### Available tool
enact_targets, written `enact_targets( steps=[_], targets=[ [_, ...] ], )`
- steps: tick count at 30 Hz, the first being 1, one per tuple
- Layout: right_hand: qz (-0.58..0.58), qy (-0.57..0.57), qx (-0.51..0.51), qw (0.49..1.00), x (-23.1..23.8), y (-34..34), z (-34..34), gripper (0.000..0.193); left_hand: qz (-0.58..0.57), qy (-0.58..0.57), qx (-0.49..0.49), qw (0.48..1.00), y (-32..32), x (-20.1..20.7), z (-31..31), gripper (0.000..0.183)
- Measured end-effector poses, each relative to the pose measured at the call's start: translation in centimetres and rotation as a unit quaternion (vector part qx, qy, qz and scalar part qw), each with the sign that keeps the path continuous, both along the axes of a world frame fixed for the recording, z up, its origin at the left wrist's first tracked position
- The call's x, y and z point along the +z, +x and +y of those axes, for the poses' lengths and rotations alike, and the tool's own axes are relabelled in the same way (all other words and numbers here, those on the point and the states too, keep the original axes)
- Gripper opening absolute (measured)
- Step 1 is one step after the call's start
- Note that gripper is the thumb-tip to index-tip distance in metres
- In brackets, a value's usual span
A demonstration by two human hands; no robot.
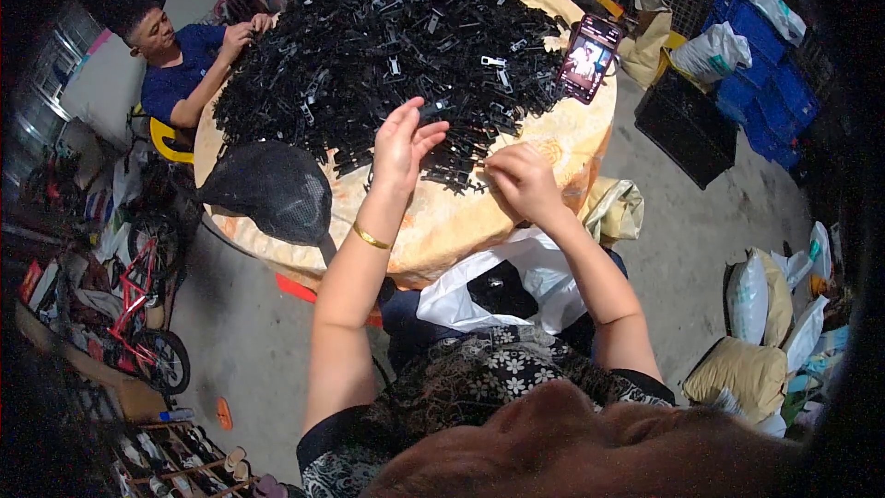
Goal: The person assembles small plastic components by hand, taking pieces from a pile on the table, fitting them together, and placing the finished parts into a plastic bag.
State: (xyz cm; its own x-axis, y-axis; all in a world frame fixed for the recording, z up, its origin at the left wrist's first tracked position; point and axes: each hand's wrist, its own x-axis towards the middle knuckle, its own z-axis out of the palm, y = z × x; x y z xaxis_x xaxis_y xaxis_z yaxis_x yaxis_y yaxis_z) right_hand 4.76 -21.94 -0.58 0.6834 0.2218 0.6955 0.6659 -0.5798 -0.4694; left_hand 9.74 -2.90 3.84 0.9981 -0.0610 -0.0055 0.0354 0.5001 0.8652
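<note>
A large heap of small black plastic parts (369, 46), a few with pale or shiny pieces, covers most of a round table with a yellow-orange cloth (442, 240). My left hand (398, 148) is over the near edge of the heap, palm turned to the right, its fingers apart and nothing visibly held. To its right, my right hand (527, 180) is closed in a pinch low over the cloth, beside the nearest black parts. Whatever its fingertips hold is too small or hidden to name. A white bag (442, 302) with dark contents lies open at my lap.
A black mesh-covered object (267, 194) sits at the table's left edge. A lit phone (590, 57) stands at the right. Another person (184, 65) works at the far left. Blue crates (765, 92) and sacks (747, 373) stand right; a red bicycle (138, 304) stands left.
</note>
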Motion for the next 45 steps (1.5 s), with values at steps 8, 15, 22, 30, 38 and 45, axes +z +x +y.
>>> enact_targets(
  steps=[8, 15, 22, 30, 38, 45],
  targets=[
    [-0.011, -0.163, -0.014, 0.987, 1.1, 1.8, 2.1, 0.023, -0.021, 0.035, 0.016, 0.999, 0.0, -0.4, -0.2, 0.028],
    [0.059, -0.052, -0.003, 0.997, 2.0, 3.0, 0.2, 0.017, -0.034, -0.024, 0.12, 0.992, 0.5, -0.5, 0.3, 0.03],
    [-0.012, -0.043, -0.05, 0.998, 2.2, 5.9, 0.6, 0.014, -0.035, -0.022, 0.118, 0.992, 0.5, -0.6, 0.0, 0.029],
    [-0.078, -0.035, -0.113, 0.99, 4.7, 12.2, 1.4, 0.016, -0.068, 0.134, -0.014, 0.989, -0.1, -2.2, -1.8, 0.022],
    [-0.063, -0.159, -0.225, 0.959, 6.4, 19.3, 1.9, 0.025, -0.327, 0.38, 0.064, 0.863, -2.0, -2.6, -3.3, 0.016],
    [-0.052, -0.344, -0.189, 0.918, 7.1, 22.7, 0.9, 0.02, -0.485, 0.438, 0.06, 0.755, -3.0, -1.8, -3.5, 0.019]
  ],
)
